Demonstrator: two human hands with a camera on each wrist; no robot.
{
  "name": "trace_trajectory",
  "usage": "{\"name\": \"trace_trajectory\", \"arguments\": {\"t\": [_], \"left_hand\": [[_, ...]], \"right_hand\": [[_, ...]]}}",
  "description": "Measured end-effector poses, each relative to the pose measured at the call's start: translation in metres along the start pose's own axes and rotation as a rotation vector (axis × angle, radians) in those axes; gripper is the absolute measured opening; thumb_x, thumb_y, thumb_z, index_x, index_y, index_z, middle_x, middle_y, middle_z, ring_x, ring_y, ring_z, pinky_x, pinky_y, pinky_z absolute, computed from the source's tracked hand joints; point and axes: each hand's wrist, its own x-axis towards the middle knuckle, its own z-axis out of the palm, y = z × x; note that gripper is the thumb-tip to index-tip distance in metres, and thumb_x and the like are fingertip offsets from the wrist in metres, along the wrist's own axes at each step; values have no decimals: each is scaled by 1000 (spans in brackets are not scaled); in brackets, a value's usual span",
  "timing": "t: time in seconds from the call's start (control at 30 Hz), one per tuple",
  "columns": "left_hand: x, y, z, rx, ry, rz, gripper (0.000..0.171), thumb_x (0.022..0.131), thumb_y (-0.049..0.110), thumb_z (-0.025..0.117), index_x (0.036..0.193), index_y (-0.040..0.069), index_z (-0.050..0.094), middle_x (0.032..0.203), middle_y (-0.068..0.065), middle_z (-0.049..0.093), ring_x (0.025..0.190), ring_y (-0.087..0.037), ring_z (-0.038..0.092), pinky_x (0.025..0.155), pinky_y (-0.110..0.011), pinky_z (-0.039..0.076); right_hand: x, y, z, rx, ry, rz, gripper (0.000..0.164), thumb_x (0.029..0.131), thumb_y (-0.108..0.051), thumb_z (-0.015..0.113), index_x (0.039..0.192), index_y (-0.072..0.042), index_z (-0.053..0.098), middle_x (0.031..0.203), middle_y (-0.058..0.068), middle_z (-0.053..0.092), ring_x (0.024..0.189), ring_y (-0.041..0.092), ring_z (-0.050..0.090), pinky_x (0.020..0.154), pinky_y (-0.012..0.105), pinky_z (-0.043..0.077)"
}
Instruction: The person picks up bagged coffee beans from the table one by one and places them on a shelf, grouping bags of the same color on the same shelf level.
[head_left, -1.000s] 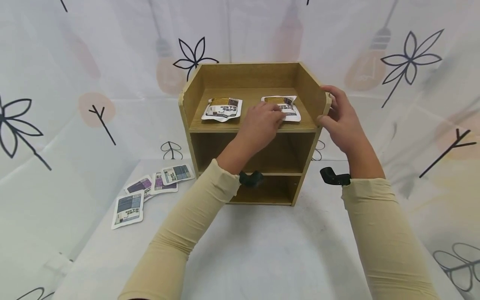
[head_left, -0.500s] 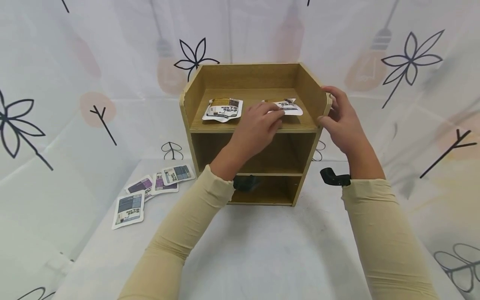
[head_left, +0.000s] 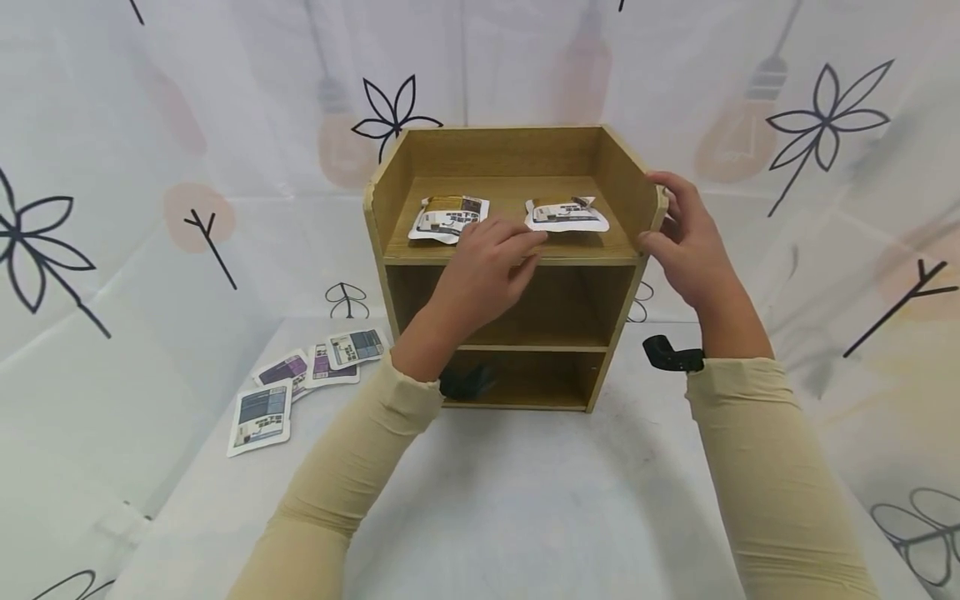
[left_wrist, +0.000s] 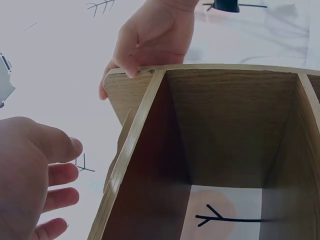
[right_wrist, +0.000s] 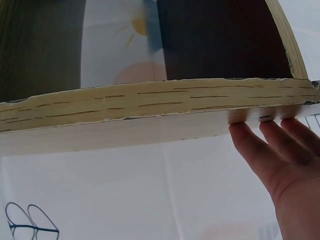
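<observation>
A small wooden shelf unit [head_left: 502,154] stands upright with a walled top and two open compartments below. On its top lie two white pouches with printed labels, a left pouch [head_left: 438,225] and a right pouch [head_left: 568,217]. My left hand [head_left: 487,267] is in front of the top's front edge, between the pouches, fingers loosely bent and holding nothing. The left wrist view shows that hand [left_wrist: 25,175] apart from the wood. My right hand [head_left: 686,242] grips the right side panel at its front corner, thumb in front, fingers [right_wrist: 287,142] on the outer face.
Several flat pouches [head_left: 258,417] with blue or purple labels lie on the white table [head_left: 525,500], left of the shelf; some overlap. A patterned white sheet [head_left: 255,100] hangs close behind and at both sides.
My left hand has let go of the right pouch and drawn back left and toward me. That pouch now lies slightly turned, its front edge raised. The right hand stays put.
</observation>
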Motion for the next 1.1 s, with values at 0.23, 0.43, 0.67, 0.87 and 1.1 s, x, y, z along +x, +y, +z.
{"name": "trace_trajectory", "arguments": {"t": [0.23,0.43,0.67,0.87,1.1], "left_hand": [[-17,-5,-9,3,7,8,28,92,20,65,117,11,70,108,-5,71,103,-22,63,92,-40,46],[-31,-12,-18,14,-26,-11,30,92,23,64,120,12,69,111,-5,71,105,-22,63,92,-39,46],[-44,-18,-29,16,-59,-32,31,92,24,64,120,12,69,111,-6,71,105,-22,62,92,-40,47],[-54,-21,-34,-8,-71,-53,30,90,23,66,118,11,70,112,-7,71,110,-23,62,97,-42,46],[-65,-25,-41,-10,-57,-32,29,90,23,67,114,9,71,106,-8,72,104,-23,63,94,-42,46]], "right_hand": [[0,0,0,3,5,6,66,91,-9,45,144,-44,29,156,11,32,143,40,32,110,65,29],[1,2,0,-4,2,17,65,92,-10,46,144,-45,28,158,10,30,144,39,30,111,66,29],[2,2,0,3,-2,19,66,92,-10,45,144,-45,28,158,9,29,145,39,29,110,66,29],[1,1,0,20,-1,11,65,91,-9,45,144,-45,29,157,11,30,144,39,31,110,66,29],[1,2,0,25,0,9,65,91,-9,45,143,-45,30,156,11,32,142,38,34,110,65,30]]}}
